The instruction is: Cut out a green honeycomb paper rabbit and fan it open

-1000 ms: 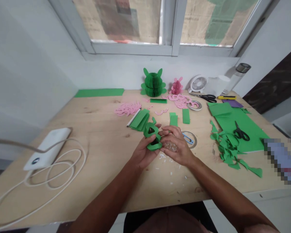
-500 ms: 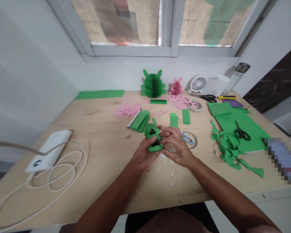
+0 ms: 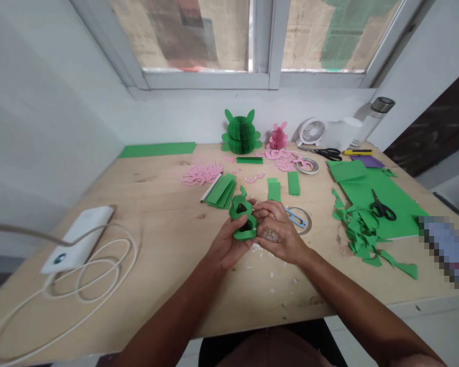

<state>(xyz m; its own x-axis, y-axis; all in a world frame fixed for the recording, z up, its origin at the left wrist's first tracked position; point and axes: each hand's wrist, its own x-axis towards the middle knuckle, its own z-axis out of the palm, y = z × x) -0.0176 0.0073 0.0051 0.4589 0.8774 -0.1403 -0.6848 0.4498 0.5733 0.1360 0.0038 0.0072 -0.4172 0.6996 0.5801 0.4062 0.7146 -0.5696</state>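
Note:
My left hand (image 3: 226, 238) is closed round a green curvy paper cutout (image 3: 248, 234), its thumb pressed on the front. Curved edges and dark openings show in the paper. My right hand (image 3: 280, 230) meets it from the right, fingers bent and pinched at the cutout's right edge; the fingertips are partly hidden. Under the right palm shows a pale speckled clump (image 3: 270, 235) that I cannot make out. Just right of this hand lie a light blue cutter (image 3: 296, 218) and a ring-shaped roll (image 3: 308, 224). Folded green paper strips (image 3: 221, 191) and a white pen (image 3: 211, 187) lie beyond my left hand.
At the back stand a green honeycomb paper figure (image 3: 241, 133), a pink one (image 3: 278, 137) and a small fan (image 3: 312, 132). Pink scraps (image 3: 202, 174) lie mid-table. Black scissors (image 3: 382, 207) rest on green sheets (image 3: 400, 204) at right. A white power bank (image 3: 78, 239) with cable lies left.
My right fingers have shifted slightly and bent in more at the cutout's right edge. The cutout has turned a little in my left hand. The table things stay put.

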